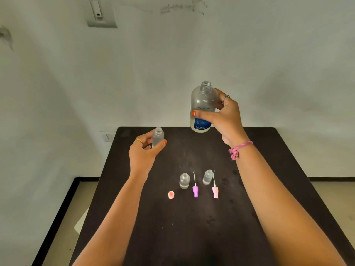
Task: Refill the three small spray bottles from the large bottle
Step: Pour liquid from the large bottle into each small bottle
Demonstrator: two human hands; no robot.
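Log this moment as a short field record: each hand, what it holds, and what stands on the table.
left hand: grips an uncapped small clear plastic spray bottle, upright
right hand: grips the open large clear bottle with blue label, upright, raised
dark table: two uncapped small clear bottles, both holding liquid
loose parts: purple spray head, pink spray head, orange-pink cap
pouring: not yet

Table [269, 169]: dark, matte top with faint smudges, set against the wall.
Wall [76, 83]: pale, scuffed, marked near the top.
Switch plate [100, 13]: mounted high on the wall.
Socket [108, 136]: low, just left of the table's far edge.
Floor [334, 200]: beige, dark skirting.
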